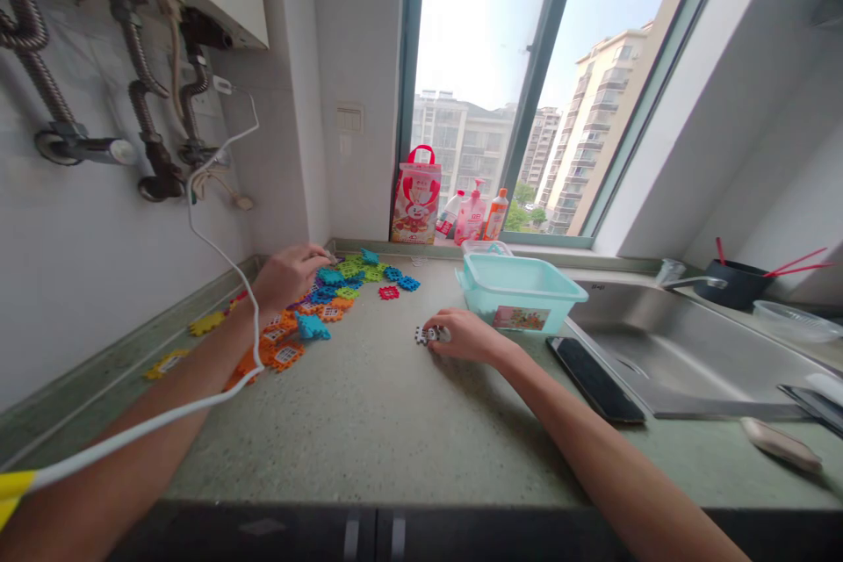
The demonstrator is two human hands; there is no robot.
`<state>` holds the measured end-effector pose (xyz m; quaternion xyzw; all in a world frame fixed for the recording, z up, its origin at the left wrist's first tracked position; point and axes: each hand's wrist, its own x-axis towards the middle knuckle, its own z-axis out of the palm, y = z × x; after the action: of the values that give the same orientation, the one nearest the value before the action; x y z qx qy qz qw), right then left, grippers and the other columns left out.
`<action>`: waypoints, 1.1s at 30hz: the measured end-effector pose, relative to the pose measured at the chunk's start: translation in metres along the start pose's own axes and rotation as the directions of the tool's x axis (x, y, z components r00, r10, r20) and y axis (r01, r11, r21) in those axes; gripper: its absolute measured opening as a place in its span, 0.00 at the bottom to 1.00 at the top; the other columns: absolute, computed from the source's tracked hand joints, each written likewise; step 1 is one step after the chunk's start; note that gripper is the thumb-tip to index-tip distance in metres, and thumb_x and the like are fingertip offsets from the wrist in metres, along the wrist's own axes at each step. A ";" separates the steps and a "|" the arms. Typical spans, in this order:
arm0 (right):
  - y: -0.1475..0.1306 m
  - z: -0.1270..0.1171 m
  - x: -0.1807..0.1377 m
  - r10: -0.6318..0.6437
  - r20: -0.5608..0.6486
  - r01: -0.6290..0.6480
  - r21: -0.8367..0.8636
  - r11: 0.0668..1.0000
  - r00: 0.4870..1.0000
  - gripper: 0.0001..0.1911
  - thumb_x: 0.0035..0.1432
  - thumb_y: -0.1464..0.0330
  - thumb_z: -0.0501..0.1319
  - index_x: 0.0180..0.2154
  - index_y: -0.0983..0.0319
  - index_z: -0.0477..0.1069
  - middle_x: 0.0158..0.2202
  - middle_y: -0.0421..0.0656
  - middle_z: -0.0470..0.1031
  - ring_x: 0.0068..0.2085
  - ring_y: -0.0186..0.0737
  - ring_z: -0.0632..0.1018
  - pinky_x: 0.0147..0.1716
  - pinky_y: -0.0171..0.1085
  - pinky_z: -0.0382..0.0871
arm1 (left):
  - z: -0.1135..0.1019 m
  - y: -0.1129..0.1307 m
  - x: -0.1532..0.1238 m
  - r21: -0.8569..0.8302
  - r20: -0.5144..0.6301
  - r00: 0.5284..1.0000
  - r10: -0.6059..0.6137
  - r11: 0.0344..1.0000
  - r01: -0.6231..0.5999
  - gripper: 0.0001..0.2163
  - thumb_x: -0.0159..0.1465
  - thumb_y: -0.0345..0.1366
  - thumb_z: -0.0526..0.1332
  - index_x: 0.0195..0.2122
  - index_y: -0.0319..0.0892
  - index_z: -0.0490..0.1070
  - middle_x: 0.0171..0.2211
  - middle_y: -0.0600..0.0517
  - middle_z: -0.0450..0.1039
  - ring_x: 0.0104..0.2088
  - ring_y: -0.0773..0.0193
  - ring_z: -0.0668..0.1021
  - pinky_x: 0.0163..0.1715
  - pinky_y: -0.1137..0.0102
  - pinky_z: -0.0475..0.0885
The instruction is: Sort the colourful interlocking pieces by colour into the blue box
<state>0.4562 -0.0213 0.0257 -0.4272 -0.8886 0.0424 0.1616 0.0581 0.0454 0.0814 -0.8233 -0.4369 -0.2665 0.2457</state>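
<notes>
My left hand (290, 277) is at the far left of the counter, over the back of a pile of colourful interlocking building pieces (316, 316). Its fingers are pinched together on something small and pale that I cannot make out. The pile runs from orange in front through blue to green at the back. A red piece (389, 292) and a blue piece (409, 283) lie just off its right side. At mid-counter my right hand (464, 335) is closed around white building pieces (428, 335), whose notched edge shows left of the fingers.
Behind my right hand stands a mint plastic tub (520, 285). A black phone (594, 379) lies beside the steel sink (672, 399). A white cable (224, 255) hangs across my left forearm. Bottles (471, 218) and a red-handled package (417, 202) line the windowsill.
</notes>
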 end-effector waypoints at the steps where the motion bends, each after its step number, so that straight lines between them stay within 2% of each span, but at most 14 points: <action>1: 0.000 0.001 0.000 0.006 -0.003 -0.006 -0.006 1.000 1.000 0.15 0.58 0.67 0.67 0.48 0.57 0.82 0.43 0.46 0.82 0.43 0.43 0.81 0.47 0.37 0.72 | 0.000 0.021 0.002 -0.061 0.019 0.991 0.131 0.990 -0.129 0.15 0.72 0.28 0.52 0.47 0.45 0.78 0.52 0.48 0.77 0.50 0.57 0.79 0.56 0.62 0.72; 3: 0.002 0.002 0.000 0.029 -0.018 -0.030 -0.023 0.999 0.999 0.15 0.58 0.67 0.66 0.48 0.58 0.82 0.42 0.46 0.82 0.41 0.43 0.81 0.46 0.37 0.72 | 0.005 0.064 0.002 -0.174 0.012 0.937 0.350 0.923 -0.343 0.14 0.72 0.26 0.52 0.46 0.45 0.77 0.46 0.49 0.79 0.48 0.59 0.80 0.54 0.64 0.73; 6: 0.006 0.004 0.000 0.070 -0.065 -0.074 -0.050 0.996 0.995 0.16 0.58 0.67 0.66 0.49 0.59 0.81 0.43 0.46 0.82 0.41 0.43 0.82 0.45 0.38 0.72 | 0.017 0.118 -0.005 -0.276 0.040 0.825 0.564 0.799 -0.533 0.12 0.71 0.26 0.54 0.45 0.45 0.75 0.39 0.50 0.79 0.38 0.62 0.81 0.43 0.69 0.75; 8: 0.007 0.004 0.001 0.086 -0.116 -0.093 -0.058 0.994 0.990 0.17 0.59 0.66 0.66 0.50 0.60 0.80 0.45 0.48 0.82 0.43 0.45 0.82 0.47 0.39 0.72 | 0.023 0.141 -0.010 -0.347 0.075 0.772 0.631 0.743 -0.572 0.09 0.69 0.27 0.57 0.44 0.45 0.75 0.35 0.51 0.79 0.35 0.62 0.81 0.37 0.70 0.75; 11: 0.006 0.003 0.002 0.087 -0.212 -0.097 -0.037 0.995 0.974 0.17 0.61 0.64 0.66 0.52 0.61 0.79 0.47 0.49 0.81 0.46 0.46 0.81 0.50 0.41 0.72 | 0.024 0.151 -0.014 -0.465 0.089 0.753 0.652 0.696 -0.548 0.11 0.66 0.31 0.60 0.48 0.46 0.75 0.36 0.49 0.79 0.37 0.59 0.81 0.39 0.68 0.76; 13: 0.002 0.002 0.002 0.071 -0.276 -0.074 0.000 0.997 0.958 0.18 0.62 0.64 0.66 0.53 0.60 0.77 0.48 0.48 0.81 0.46 0.45 0.81 0.51 0.41 0.72 | 0.021 0.148 -0.014 -0.507 0.065 0.760 0.647 0.678 -0.533 0.14 0.66 0.32 0.60 0.52 0.46 0.74 0.40 0.48 0.80 0.42 0.58 0.81 0.46 0.66 0.76; 15: -0.003 0.001 0.002 0.052 -0.329 -0.041 0.040 0.998 0.943 0.18 0.62 0.65 0.66 0.53 0.59 0.76 0.48 0.46 0.80 0.46 0.43 0.81 0.51 0.40 0.72 | 0.020 0.141 -0.013 -0.496 0.040 0.782 0.623 0.691 -0.526 0.12 0.65 0.35 0.61 0.50 0.45 0.74 0.43 0.46 0.80 0.45 0.56 0.80 0.49 0.62 0.75; 18: -0.011 0.002 0.002 0.017 -0.346 0.011 0.080 0.997 0.938 0.17 0.61 0.65 0.67 0.52 0.58 0.74 0.47 0.45 0.79 0.46 0.42 0.80 0.50 0.40 0.72 | 0.023 0.132 -0.014 -0.446 0.042 0.832 0.553 0.756 -0.480 0.06 0.64 0.39 0.62 0.40 0.45 0.74 0.35 0.48 0.78 0.39 0.55 0.79 0.44 0.61 0.74; 21: -0.019 0.005 0.002 -0.043 -0.219 0.066 0.100 0.993 0.975 0.15 0.60 0.65 0.68 0.49 0.59 0.74 0.45 0.45 0.78 0.44 0.41 0.79 0.48 0.39 0.72 | 0.034 0.133 -0.018 -0.480 0.074 0.917 0.392 0.820 -0.312 0.04 0.64 0.35 0.61 0.32 0.45 0.69 0.28 0.52 0.73 0.29 0.61 0.76 0.33 0.67 0.72; 23: -0.024 0.008 0.002 -0.075 -0.103 0.084 0.090 0.992 0.992 0.15 0.58 0.65 0.69 0.47 0.59 0.75 0.43 0.45 0.78 0.44 0.42 0.79 0.47 0.39 0.71 | 0.043 0.137 -0.020 -0.553 0.075 0.974 0.215 0.821 -0.139 0.02 0.64 0.32 0.59 0.34 0.45 0.68 0.28 0.54 0.73 0.27 0.64 0.76 0.30 0.69 0.72; 25: -0.026 0.011 0.002 -0.084 -0.039 0.086 0.068 0.994 0.996 0.16 0.57 0.64 0.70 0.47 0.59 0.76 0.42 0.45 0.77 0.44 0.43 0.78 0.47 0.39 0.71 | 0.053 0.142 -0.021 -0.607 0.064 0.994 0.089 0.794 -0.031 0.06 0.62 0.30 0.59 0.40 0.45 0.68 0.34 0.52 0.75 0.33 0.62 0.79 0.36 0.67 0.76; 28: -0.027 0.015 0.002 -0.067 -0.035 0.069 0.063 0.996 0.997 0.16 0.58 0.61 0.71 0.48 0.58 0.77 0.43 0.45 0.77 0.45 0.43 0.78 0.48 0.39 0.70 | 0.066 0.142 -0.021 -0.575 0.080 0.994 0.078 0.818 -0.018 0.18 0.60 0.30 0.61 0.52 0.44 0.68 0.50 0.44 0.76 0.53 0.53 0.78 0.56 0.57 0.74; 30: -0.026 0.018 0.003 -0.045 -0.040 0.048 0.076 0.996 0.998 0.15 0.58 0.62 0.70 0.47 0.57 0.77 0.42 0.44 0.77 0.44 0.42 0.78 0.48 0.38 0.70 | 0.074 0.138 -0.020 -0.512 0.149 0.986 0.076 0.859 0.011 0.24 0.61 0.33 0.61 0.60 0.43 0.66 0.60 0.40 0.72 0.62 0.48 0.73 0.64 0.53 0.68; 33: -0.027 0.021 0.003 -0.027 -0.041 0.030 0.086 0.996 0.999 0.15 0.57 0.64 0.71 0.46 0.57 0.78 0.40 0.42 0.78 0.40 0.39 0.78 0.45 0.36 0.70 | 0.083 0.129 -0.020 -0.414 0.297 0.954 0.025 0.904 0.105 0.28 0.64 0.39 0.60 0.66 0.42 0.63 0.67 0.37 0.65 0.68 0.45 0.68 0.67 0.50 0.63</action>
<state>0.4274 -0.0346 0.0127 -0.4079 -0.8885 0.0703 0.1982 0.1771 0.0222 -0.0152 -0.8781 -0.4170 -0.2342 -0.0133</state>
